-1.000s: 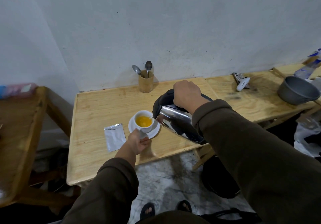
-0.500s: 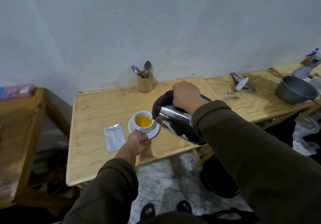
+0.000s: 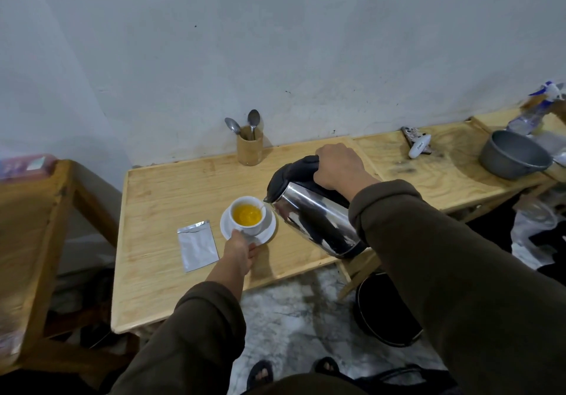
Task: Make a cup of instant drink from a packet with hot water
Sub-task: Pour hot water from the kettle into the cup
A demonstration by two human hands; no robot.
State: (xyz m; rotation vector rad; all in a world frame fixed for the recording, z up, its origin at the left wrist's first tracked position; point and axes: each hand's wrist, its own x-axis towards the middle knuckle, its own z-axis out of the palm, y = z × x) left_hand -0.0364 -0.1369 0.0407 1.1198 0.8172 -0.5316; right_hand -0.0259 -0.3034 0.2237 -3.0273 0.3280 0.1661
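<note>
A white cup holding orange-yellow liquid stands on a white saucer on the light wooden table. My left hand grips the saucer's near edge. My right hand holds the black handle of a steel kettle, tilted left with its spout over the cup's right rim; a thin stream of water runs into the cup. A silver packet, torn at the top, lies flat just left of the saucer.
A wooden holder with two spoons stands by the wall behind the cup. To the right lie a white gadget, a grey metal bowl and a plastic bottle. Another wooden table stands left. A black round object sits on the floor.
The kettle stays tilted over the cup and water keeps running in; the liquid level looks slightly higher. Both hands hold their places.
</note>
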